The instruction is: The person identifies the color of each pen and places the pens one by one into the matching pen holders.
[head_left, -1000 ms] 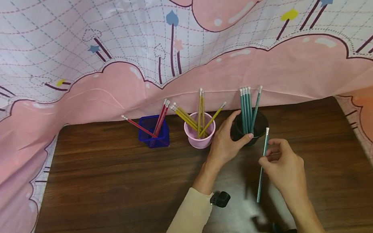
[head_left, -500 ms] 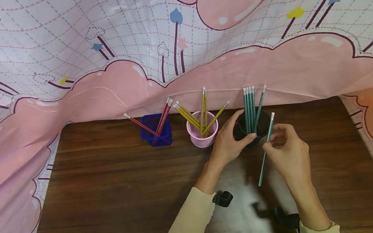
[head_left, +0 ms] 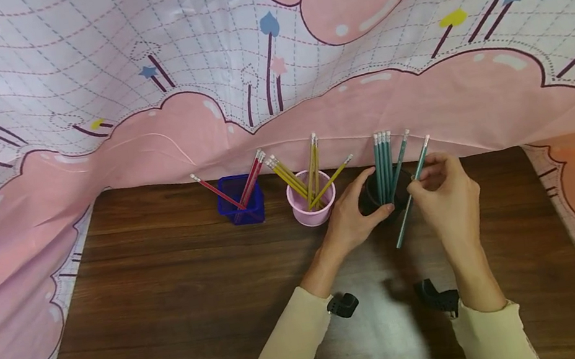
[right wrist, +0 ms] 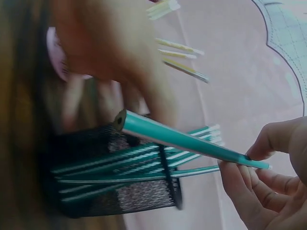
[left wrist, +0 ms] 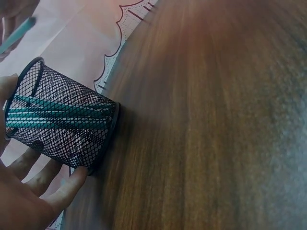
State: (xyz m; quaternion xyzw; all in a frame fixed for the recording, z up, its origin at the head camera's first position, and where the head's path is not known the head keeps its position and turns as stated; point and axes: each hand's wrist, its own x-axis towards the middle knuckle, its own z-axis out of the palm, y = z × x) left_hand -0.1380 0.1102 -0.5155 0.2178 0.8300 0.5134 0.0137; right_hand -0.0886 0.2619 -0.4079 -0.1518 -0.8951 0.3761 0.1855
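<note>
My left hand (head_left: 351,214) holds the black mesh pencil cup (left wrist: 69,84) at its side, thumb and fingers spread around it. Several green pencils (head_left: 384,167) stand inside with their white eraser ends up, one leaning right. Between thumb and fingertips, my right hand (head_left: 451,197) pinches another green pencil (head_left: 406,221) near its eraser end. It slants beside the cup's right side, its unsharpened lower end toward me. In the right wrist view, this pencil (right wrist: 177,140) crosses in front of the cup.
Left of the black cup stands a pink cup (head_left: 312,218) with several yellow pencils (head_left: 314,169). Farther left, a blue square holder (head_left: 242,217) contains red pencils (head_left: 253,178). A patterned pink curtain (head_left: 422,101) hangs along the back edge of the wooden table (head_left: 174,317).
My right hand has moved forward, away from me, with the green pencil, bringing it up beside the black cup. The left hand stays at the cup.
</note>
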